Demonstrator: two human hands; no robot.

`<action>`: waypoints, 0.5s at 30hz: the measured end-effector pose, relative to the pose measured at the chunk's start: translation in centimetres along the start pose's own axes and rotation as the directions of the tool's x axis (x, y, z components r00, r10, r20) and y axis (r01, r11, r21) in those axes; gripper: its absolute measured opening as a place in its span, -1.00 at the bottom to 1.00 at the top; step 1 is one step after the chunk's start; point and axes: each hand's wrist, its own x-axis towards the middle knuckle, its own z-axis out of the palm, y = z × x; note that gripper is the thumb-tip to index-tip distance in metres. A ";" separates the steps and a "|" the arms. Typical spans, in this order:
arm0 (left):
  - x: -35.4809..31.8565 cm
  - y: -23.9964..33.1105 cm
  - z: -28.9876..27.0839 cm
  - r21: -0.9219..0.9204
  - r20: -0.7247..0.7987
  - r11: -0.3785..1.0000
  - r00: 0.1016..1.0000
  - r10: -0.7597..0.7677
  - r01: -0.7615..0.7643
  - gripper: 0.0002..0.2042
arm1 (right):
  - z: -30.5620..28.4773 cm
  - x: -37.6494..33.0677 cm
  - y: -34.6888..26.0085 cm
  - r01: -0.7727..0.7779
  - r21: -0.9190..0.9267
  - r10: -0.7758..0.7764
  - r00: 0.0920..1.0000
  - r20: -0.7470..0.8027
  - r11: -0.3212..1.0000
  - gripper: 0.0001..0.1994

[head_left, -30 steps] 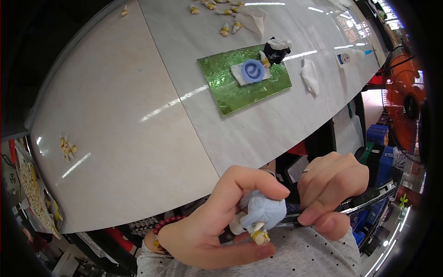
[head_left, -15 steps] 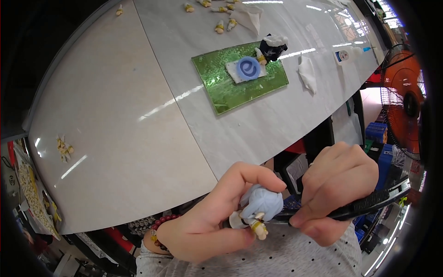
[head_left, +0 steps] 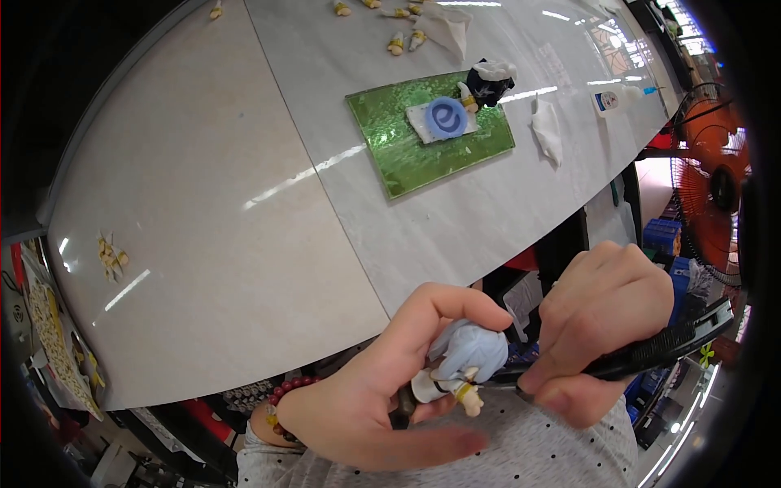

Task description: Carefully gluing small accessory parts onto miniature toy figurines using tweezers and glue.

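In my left hand is a small figurine with light blue-grey hair, a white body and a pale arm with a yellow band. The forefinger curves over its head and the thumb stretches out below, apart from it. A dark rounded piece shows under the figurine's body. My right hand is closed around a long black tool with a ribbed handle. The tool's thin front end reaches behind the figurine's head, where its tip is hidden.
Beyond my hands, a green glass plate on the table carries a blue round dish and a dark figurine part. Small figurine arms lie in groups. White cloths, a bottle and an orange fan are to the right.
My left thumb has moved down and away from the figurine, uncovering the dark piece below. The figurine and both hands have shifted slightly right.
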 end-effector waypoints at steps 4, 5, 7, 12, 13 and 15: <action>0.1 0.1 0.3 0.016 -0.066 0.999 0.997 -0.037 0.038 -0.36 | 0.0 0.0 0.1 -0.019 0.005 0.019 1.000 -0.004 1.000 -0.91; 0.1 0.1 0.3 0.016 -0.063 0.999 0.997 -0.036 0.037 -0.36 | 0.0 -0.1 0.0 -0.020 0.002 0.020 1.000 -0.005 1.000 -0.91; 0.1 0.1 0.3 0.019 -0.038 0.999 0.999 -0.031 0.032 -0.36 | 0.1 -0.1 0.0 -0.001 0.003 0.001 1.000 -0.010 1.000 -0.91; 0.2 0.2 0.5 0.058 -0.082 0.998 0.997 -0.009 0.014 -0.37 | -0.1 -0.1 0.0 -0.035 -0.003 0.035 0.999 -0.014 0.999 -0.91; 0.3 0.2 0.6 0.076 -0.092 0.997 0.996 0.009 -0.002 -0.38 | -0.2 -0.1 0.0 -0.030 -0.015 0.030 1.000 -0.008 0.999 -0.91; 0.1 0.3 0.3 0.091 -0.075 0.996 0.997 -0.004 0.011 -0.40 | -0.3 0.0 0.1 -0.036 -0.005 0.036 0.999 0.003 0.999 -0.90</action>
